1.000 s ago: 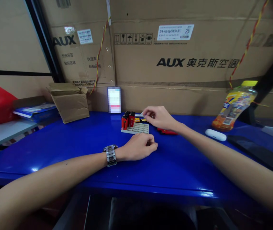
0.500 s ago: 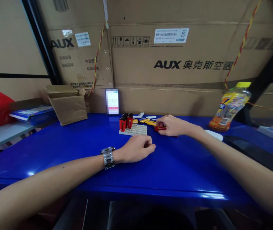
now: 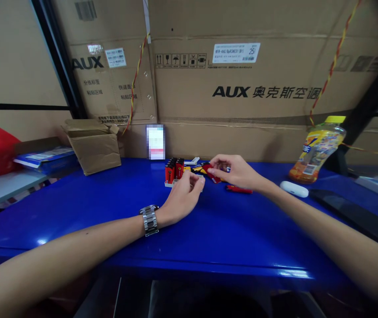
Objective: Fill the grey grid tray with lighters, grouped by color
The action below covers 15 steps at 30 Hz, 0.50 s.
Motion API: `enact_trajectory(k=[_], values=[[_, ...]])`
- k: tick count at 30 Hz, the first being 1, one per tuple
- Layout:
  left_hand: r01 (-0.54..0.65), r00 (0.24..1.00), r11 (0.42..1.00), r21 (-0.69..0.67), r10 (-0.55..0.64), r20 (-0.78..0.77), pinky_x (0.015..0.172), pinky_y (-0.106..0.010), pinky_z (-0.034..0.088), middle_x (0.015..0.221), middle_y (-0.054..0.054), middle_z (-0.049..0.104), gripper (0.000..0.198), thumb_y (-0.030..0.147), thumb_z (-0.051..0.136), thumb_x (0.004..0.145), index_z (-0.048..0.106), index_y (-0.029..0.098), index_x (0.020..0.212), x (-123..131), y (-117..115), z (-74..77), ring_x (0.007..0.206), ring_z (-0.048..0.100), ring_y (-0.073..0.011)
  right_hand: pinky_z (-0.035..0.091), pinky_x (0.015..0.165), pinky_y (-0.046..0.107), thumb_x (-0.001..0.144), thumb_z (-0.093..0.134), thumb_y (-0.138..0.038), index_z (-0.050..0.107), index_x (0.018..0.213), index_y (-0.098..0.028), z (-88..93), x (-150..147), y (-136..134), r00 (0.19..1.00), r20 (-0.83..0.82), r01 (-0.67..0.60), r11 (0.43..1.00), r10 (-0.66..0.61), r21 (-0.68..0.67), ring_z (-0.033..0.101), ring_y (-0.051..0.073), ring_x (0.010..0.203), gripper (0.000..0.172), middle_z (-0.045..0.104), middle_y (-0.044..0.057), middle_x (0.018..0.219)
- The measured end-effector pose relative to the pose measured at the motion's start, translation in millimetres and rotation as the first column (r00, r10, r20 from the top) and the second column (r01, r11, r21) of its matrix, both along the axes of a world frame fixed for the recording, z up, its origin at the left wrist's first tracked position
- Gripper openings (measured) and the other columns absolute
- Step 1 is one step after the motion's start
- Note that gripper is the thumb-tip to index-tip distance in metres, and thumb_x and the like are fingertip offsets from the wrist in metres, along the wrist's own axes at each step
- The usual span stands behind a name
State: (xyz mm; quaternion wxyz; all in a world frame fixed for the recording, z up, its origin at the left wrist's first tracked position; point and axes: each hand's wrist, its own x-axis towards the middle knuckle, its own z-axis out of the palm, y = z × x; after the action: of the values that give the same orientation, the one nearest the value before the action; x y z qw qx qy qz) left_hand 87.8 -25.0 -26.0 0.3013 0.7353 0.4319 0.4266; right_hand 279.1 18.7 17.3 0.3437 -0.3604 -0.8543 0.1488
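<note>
A red lighter [image 3: 213, 173] is pinched tilted in my right hand [image 3: 237, 172], held just right of the slotted tray. My left hand [image 3: 184, 196], with a metal watch on its wrist, is curled at the front of the pale tray [image 3: 168, 184] and covers much of it. Its thumb and fingers come close together by the tray's right side; what they grip, if anything, cannot be made out. Red lighters with black tops [image 3: 174, 170] stand upright in the tray's left part. Another red lighter [image 3: 239, 189] lies below my right hand.
Yellow and white lighters [image 3: 194, 163] lie in a loose pile behind the tray. A lit phone [image 3: 156, 142] leans on the large carton. To the right are a white case [image 3: 294, 189], a dark flat object [image 3: 351, 214] and a drink bottle [image 3: 318, 150]; an open cardboard box [image 3: 94, 148] is left.
My right hand has lifted a red lighter and brought it left toward the tray, uncovering another on the table. My left hand has moved up to the tray's front.
</note>
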Motion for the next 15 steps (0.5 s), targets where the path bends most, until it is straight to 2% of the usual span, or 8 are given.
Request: enact_trajectory(k=[2,4,6,9,12,15], values=[[0.017,0.997,1.000,-0.018,-0.016,0.075,0.072,-0.033,0.048,0.098,-0.009,0.063,0.033,0.047,0.041,0.093,0.049,0.017,0.104,0.5,1.5,-1.5,0.085,0.061,-0.0181,0.047,0.059,0.028,0.078,0.063,-0.041,0.059,0.084,-0.017,-2.4,-8.4,-5.5,0.977,-0.205,-0.075,0.993,0.054,-0.095,0.057,0.013,0.061,0.025,0.063,0.002,0.070],[0.078,0.989,0.997,-0.014,-0.076,0.128,0.076,-0.033,0.049,0.109,-0.012,0.060,0.038,0.049,0.038,0.094,0.048,0.017,0.111,1.4,1.7,-2.1,0.095,0.059,-0.0197,0.050,0.061,0.029,0.074,0.067,-0.042,0.060,0.086,-0.017,-6.7,-16.0,-9.0,0.945,-0.310,-0.156,0.976,0.102,-0.155,0.059,0.013,0.063,0.029,0.064,0.002,0.073],[0.147,0.975,0.989,0.002,-0.146,0.167,0.075,-0.033,0.050,0.105,-0.011,0.061,0.037,0.048,0.035,0.095,0.048,0.017,0.110,2.2,1.1,-2.2,0.092,0.061,-0.0191,0.052,0.064,0.029,0.073,0.069,-0.041,0.060,0.087,-0.017,-10.9,-21.4,-11.2,0.932,-0.335,-0.213,0.956,0.136,-0.204,0.062,0.014,0.066,0.029,0.066,0.003,0.075],[0.208,0.962,0.978,-0.002,-0.205,0.182,0.069,-0.032,0.051,0.087,-0.007,0.061,0.033,0.045,0.034,0.097,0.046,0.016,0.104,3.0,-0.2,-1.5,0.073,0.062,-0.0160,0.053,0.067,0.030,0.072,0.070,-0.038,0.061,0.086,-0.017,-13.1,-24.1,-13.7,0.931,-0.332,-0.244,0.936,0.153,-0.252,0.065,0.016,0.069,0.027,0.068,0.004,0.076],[0.201,0.962,0.980,0.009,-0.199,0.185,0.067,-0.032,0.051,0.081,-0.006,0.059,0.028,0.041,0.035,0.097,0.047,0.015,0.099,3.3,-1.2,-0.1,0.070,0.061,-0.0152,0.054,0.068,0.031,0.069,0.072,-0.037,0.063,0.084,-0.017,-9.3,-21.8,-16.6,0.940,-0.306,-0.229,0.940,0.147,-0.251,0.066,0.016,0.069,0.026,0.068,0.003,0.074],[0.154,0.953,0.988,0.007,-0.150,0.261,0.068,-0.031,0.050,0.080,-0.005,0.058,0.026,0.038,0.034,0.097,0.046,0.015,0.093,3.6,0.0,0.0,0.070,0.058,-0.0141,0.054,0.069,0.031,0.068,0.072,-0.038,0.065,0.085,-0.016,-3.9,-18.4,-18.8,0.948,-0.297,-0.179,0.959,0.110,-0.218,0.065,0.017,0.070,0.028,0.068,0.004,0.076]])
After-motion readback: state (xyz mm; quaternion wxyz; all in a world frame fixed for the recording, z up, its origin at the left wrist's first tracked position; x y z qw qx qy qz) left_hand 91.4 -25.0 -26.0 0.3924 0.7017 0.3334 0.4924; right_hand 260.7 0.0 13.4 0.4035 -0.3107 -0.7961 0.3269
